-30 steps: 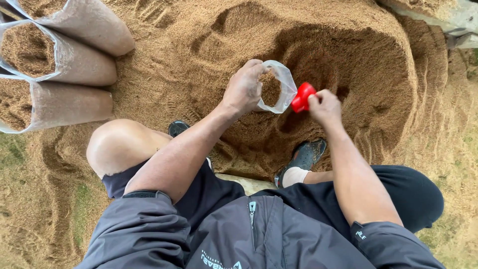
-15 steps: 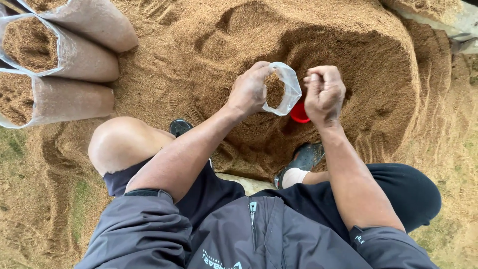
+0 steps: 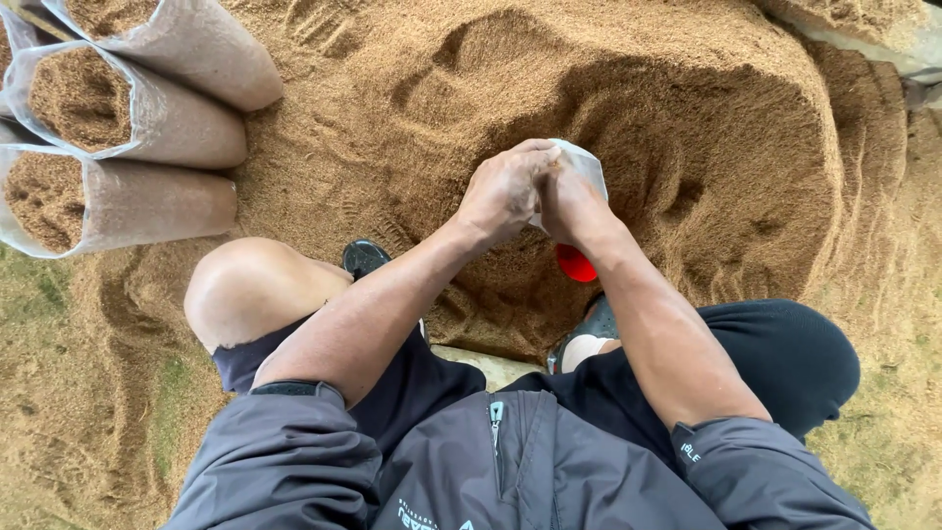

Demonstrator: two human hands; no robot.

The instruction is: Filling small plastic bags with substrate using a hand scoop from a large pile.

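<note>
Head view: left hand (image 3: 502, 191) and right hand (image 3: 571, 204) press together, both closed around a small clear plastic bag (image 3: 589, 165) above the tan sawdust heap (image 3: 687, 118). Red scoop (image 3: 575, 263) sits just below. Three filled sawdust bags (image 3: 147, 128) lie far left.

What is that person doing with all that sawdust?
A person sits at a big sawdust pile, both hands together on a small clear bag. The left hand and right hand pinch its top. A red scoop lies just below. Three filled bags lie nearby.
</note>
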